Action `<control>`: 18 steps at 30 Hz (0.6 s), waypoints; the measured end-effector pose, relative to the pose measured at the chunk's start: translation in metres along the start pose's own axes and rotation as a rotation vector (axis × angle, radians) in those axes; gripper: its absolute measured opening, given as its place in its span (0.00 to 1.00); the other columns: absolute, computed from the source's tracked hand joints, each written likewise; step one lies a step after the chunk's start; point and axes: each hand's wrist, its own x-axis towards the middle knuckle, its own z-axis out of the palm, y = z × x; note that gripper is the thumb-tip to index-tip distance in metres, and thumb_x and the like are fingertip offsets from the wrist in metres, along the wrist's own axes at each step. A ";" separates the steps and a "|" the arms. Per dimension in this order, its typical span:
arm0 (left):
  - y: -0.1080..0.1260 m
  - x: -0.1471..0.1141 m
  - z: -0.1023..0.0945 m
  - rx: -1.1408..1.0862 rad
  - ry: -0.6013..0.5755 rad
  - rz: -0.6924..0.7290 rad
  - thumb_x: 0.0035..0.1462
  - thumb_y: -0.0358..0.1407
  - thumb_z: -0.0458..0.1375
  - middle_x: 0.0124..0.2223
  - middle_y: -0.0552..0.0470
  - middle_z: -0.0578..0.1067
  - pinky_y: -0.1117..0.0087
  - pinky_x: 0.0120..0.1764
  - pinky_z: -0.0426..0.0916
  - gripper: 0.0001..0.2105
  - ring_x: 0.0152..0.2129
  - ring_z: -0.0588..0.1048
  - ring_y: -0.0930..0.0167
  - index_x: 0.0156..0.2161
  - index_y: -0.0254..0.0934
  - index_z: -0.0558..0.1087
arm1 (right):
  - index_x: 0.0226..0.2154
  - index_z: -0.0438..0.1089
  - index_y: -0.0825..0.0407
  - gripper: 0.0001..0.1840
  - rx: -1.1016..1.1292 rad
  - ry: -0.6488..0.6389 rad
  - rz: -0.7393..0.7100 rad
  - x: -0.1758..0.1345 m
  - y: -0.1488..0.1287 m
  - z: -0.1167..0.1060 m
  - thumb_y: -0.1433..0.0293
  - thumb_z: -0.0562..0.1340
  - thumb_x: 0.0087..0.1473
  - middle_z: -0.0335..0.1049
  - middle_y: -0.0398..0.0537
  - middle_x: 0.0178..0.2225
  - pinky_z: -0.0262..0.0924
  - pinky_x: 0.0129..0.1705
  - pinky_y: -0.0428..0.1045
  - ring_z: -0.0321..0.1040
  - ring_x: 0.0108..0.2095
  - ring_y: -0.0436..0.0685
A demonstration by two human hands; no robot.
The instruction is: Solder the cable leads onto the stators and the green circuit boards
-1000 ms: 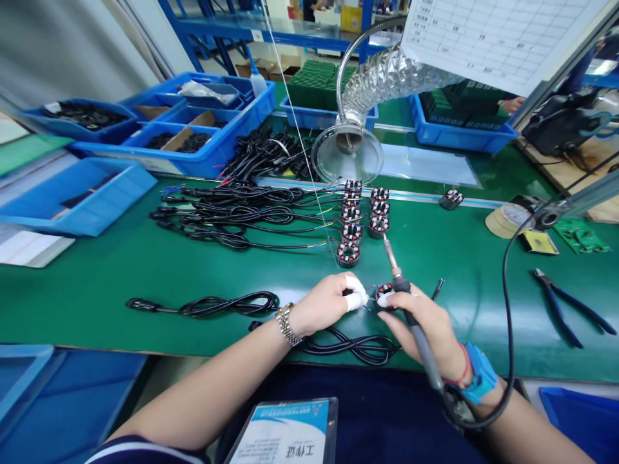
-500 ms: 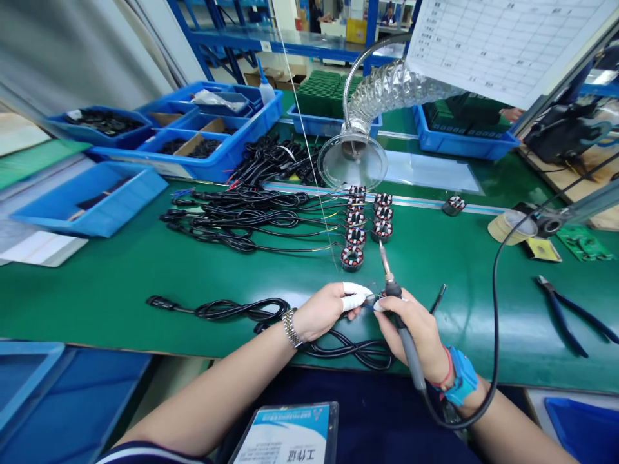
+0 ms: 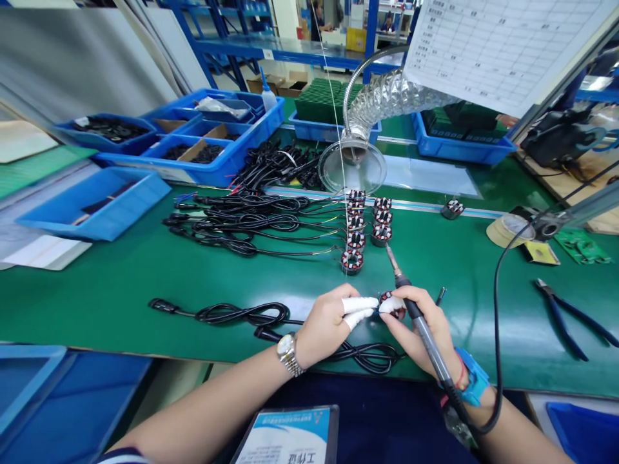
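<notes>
My left hand (image 3: 325, 322), with white covers on its thumb and finger, pinches a thin blue wire (image 3: 376, 312) at the edge of a small round wire-wound stator (image 3: 385, 297). The fingertips of my right hand (image 3: 425, 316) hold that stator, partly hidden behind them. A soldering iron (image 3: 427, 338) also rests in my right hand, its tip pointing up and away toward the rows of stators. Below my hands lies a coiled black cable (image 3: 374, 361); another coiled cable (image 3: 242, 313) is to the left. Several finished-looking rings, such as this stator (image 3: 352, 261), stand in two columns ahead.
Black cables (image 3: 251, 222) lead to the left column of stators. A fume-extraction hood (image 3: 353, 169) hangs behind them. Cutting pliers (image 3: 563, 312) and a solder reel (image 3: 512, 229) lie at right. Blue bins (image 3: 91, 212) stand at left. The iron's cord loops beside my right arm.
My right hand has turned and shifted slightly right, showing more of the stator. The soldering iron's tip has moved a little right and down. My left hand's fingers have straightened along the wire.
</notes>
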 end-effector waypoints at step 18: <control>0.007 0.006 -0.013 -0.039 -0.046 -0.074 0.58 0.31 0.47 0.37 0.49 0.70 0.70 0.39 0.64 0.06 0.35 0.70 0.71 0.30 0.36 0.64 | 0.41 0.61 0.48 0.18 0.093 -0.007 0.043 0.000 0.000 0.003 0.73 0.62 0.46 0.67 0.41 0.30 0.62 0.31 0.43 0.65 0.27 0.47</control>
